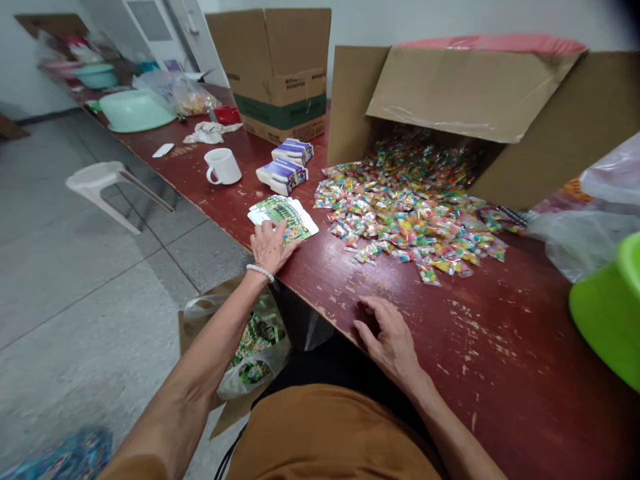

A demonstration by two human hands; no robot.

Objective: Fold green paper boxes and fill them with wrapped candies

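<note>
Resting the left hand (pixel 273 245) on the near side of a fanned stack of flat green-and-white printed cards (pixel 300 225), close to the front edge of the dark red worktop (pixel 450 400). Touching the stack from above with fingers bent and thumb reaching out along its near side; a loosely curled grip, fingertips partly hidden, so cannot tell whether pinched on any card or merely laid on top. Wearing a white beaded bracelet (pixel 260 272) on the same wrist. Holding the right hand (pixel 393 337) nearer the body, over the worktop's front edge, with the grip apart: thumb and forefinger spread, a clear gap between; hard to tell whether touching the surface or just above it. Just beyond the stack, two purple-and-white boxes (pixel 283 177), one behind the other, with a white mug (pixel 227 167) to their left and a cardboard box with a green band (pixel 280 80) behind. Heaped to the right of the stack, and reaching back into a tipped open carton (pixel 445 87), many small clear packets of coloured sweets (pixel 405 210). At the far right edge, a bright green tub (pixel 605 307).
</note>
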